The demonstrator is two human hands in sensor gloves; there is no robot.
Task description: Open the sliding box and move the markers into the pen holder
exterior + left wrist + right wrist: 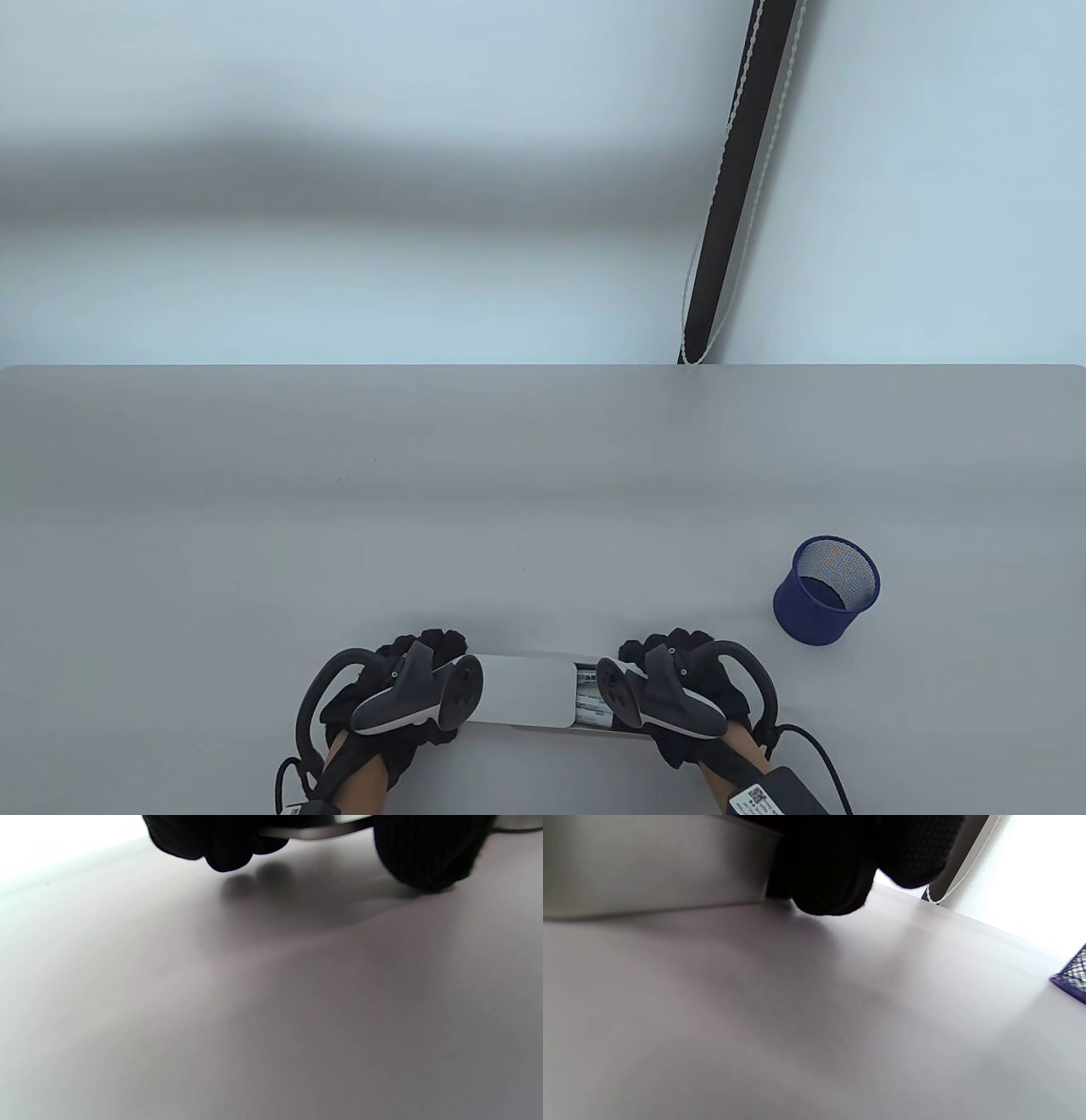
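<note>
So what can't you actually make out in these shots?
- Markers: table view, only a sliver of the sliding box's inside shows past its lid; the right hand and its tracker cover the rest.
- Finger grips: table view, trackers hide both hands' fingers.
- Left hand: left wrist view, cut off by the top edge.
- Pen holder: its bottom is too dark to read.

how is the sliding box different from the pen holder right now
The sliding box is flat, silvery grey and lies between the left hand and right hand, which both grip its ends; the pen holder is a round dark blue mesh cup, standing untouched to the right. The box is slid partly open at its right end; the holder looks empty. Both sit on the grey table.
</note>
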